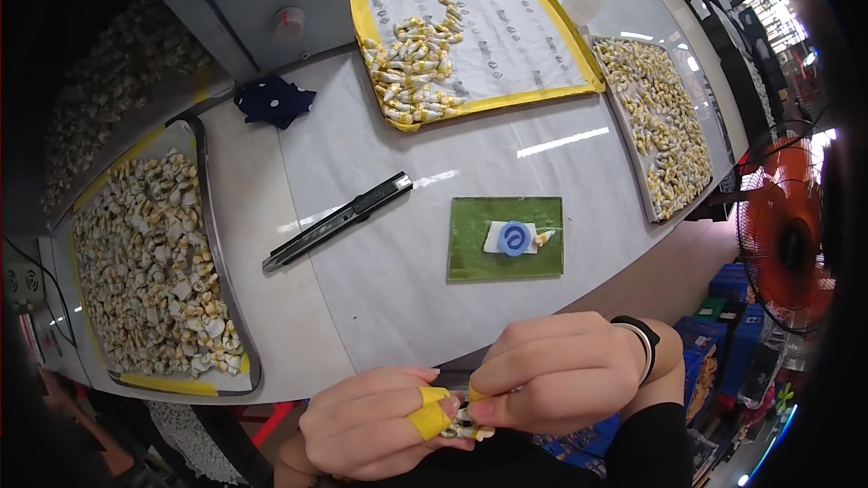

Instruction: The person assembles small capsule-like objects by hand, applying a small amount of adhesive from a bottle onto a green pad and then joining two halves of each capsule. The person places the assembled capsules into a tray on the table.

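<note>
Close to my body, past the table's near edge, my two hands meet. My left hand (375, 425), with yellow tape round a fingertip, is closed round several small white-and-yellow pieces (463, 431). Against them presses my right hand (556, 370), its thumb and fingers pinched together; a bit of yellow shows there too. Whatever sits in that pinch is mostly hidden by the fingers. Ahead lies a green square mat (470, 258) bearing a blue round piece (514, 239) on a white slip, with one small white-and-yellow piece (544, 238) beside it.
A black utility knife (339, 221) lies on the table. Heaped pieces fill a left tray (217, 262) and a right tray (642, 176); a yellow-edged tray (506, 104) at the back is partly covered. A dark cloth (274, 101) lies by the grey machine (262, 0). An orange fan (787, 235) stands right.
</note>
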Demonstrator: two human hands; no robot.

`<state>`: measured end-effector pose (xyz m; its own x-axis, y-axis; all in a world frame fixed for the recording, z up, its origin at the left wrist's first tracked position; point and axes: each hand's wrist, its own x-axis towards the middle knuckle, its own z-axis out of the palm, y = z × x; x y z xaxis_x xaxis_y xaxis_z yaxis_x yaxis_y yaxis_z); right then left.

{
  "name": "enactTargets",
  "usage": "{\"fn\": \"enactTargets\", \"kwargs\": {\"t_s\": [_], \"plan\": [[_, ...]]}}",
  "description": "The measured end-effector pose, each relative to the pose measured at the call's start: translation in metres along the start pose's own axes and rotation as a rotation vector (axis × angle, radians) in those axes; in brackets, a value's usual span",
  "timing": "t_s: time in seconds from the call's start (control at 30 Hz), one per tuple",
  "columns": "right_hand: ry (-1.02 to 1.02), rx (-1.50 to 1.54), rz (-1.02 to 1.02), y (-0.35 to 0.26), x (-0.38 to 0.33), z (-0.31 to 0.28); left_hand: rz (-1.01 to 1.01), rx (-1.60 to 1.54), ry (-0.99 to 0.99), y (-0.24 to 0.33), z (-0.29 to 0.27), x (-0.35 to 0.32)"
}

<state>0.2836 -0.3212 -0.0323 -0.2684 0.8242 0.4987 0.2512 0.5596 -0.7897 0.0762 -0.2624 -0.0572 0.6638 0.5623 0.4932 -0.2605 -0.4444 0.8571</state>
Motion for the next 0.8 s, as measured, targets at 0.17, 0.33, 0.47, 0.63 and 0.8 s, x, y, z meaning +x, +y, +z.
{"fn": "enactTargets", "kwargs": {"t_s": [0.17,0.33,0.47,0.63,0.8], "plan": [[-0.031,-0.017,0.024,0.0,0.001,0.0,0.0,0.02,0.026,-0.001,0.002,0.0],[-0.024,-0.004,0.025,-0.003,0.001,0.0,0.005,0.049,0.012,0.002,0.0,0.002],[-0.023,-0.042,0.02,-0.004,-0.001,0.002,0.015,0.034,0.03,0.001,0.002,0.002],[-0.015,-0.137,0.033,-0.008,-0.006,-0.004,-0.105,0.059,-0.174,-0.011,-0.005,-0.002],[0.049,-0.131,0.01,-0.01,-0.011,0.005,0.018,0.137,-0.003,-0.009,-0.001,-0.01]]}}
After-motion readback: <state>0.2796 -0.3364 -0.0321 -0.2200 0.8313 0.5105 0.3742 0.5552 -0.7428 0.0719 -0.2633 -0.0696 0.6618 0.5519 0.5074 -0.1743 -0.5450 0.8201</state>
